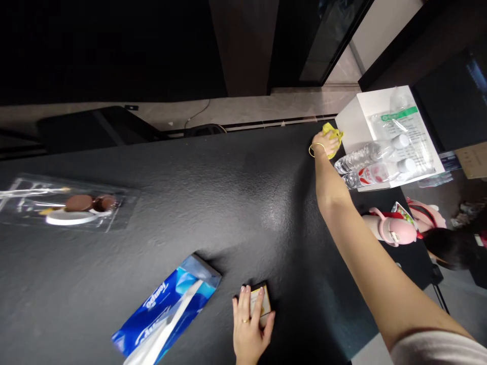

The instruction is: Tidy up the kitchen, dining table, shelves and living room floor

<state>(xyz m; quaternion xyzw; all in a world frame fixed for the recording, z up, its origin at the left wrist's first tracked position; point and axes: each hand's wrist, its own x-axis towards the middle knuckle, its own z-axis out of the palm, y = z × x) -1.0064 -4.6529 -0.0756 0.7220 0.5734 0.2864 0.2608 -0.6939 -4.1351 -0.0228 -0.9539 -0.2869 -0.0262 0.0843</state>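
My right hand [326,144], with a gold bangle at the wrist, reaches to the far right of the black table and presses a crumpled yellow cloth [333,133] on its surface. The cloth is right beside the white box of bottles. At the near edge, my left hand [249,324] lies with fingers stretched out over a small white and yellow box [265,300] with a dark edge. The fingers cover part of that box. Left of this hand is a blue Tempo tissue pack [163,309] with a white tissue sticking out.
A white open box [352,121] holds clear plastic bottles [375,175] and a plastic packet. Nearby stands a pink-lidded cup [397,230]. On the left lies a clear plastic package [127,203] with brown and white round items. A black chair [99,126] stands beyond the table [228,203].
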